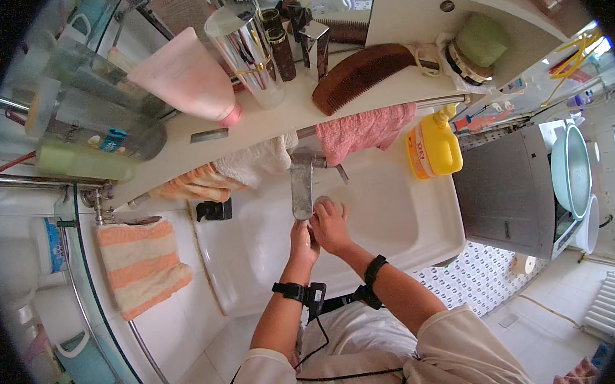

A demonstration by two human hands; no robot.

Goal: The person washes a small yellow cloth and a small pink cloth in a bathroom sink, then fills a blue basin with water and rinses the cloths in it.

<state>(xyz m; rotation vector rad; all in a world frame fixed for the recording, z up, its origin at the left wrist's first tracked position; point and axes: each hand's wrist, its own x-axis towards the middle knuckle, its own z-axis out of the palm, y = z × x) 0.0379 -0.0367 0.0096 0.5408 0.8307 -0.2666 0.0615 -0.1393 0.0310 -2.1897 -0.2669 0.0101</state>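
Observation:
My left hand (304, 241) and my right hand (331, 226) are together over the white washbasin (438, 220), just below the spout of the metal faucet (302, 184). The right hand lies across the left, with its fingers bent near the spout's tip. Something small and dark shows between the hands, too hidden to name. A round, clear or wet shape shows at the right fingertips. Both wrists wear black straps; the left one carries a small black box with a cable. A yellow jug (432, 146) stands at the basin's back right corner.
Above the basin, a shelf (276, 120) bears a pink tube (190, 77), a wooden comb (363, 75) and bottles. Towels hang below it. A small black item (215, 210) sits at the basin's left. A striped towel (144, 262) hangs left; a grey appliance (505, 194) stands right.

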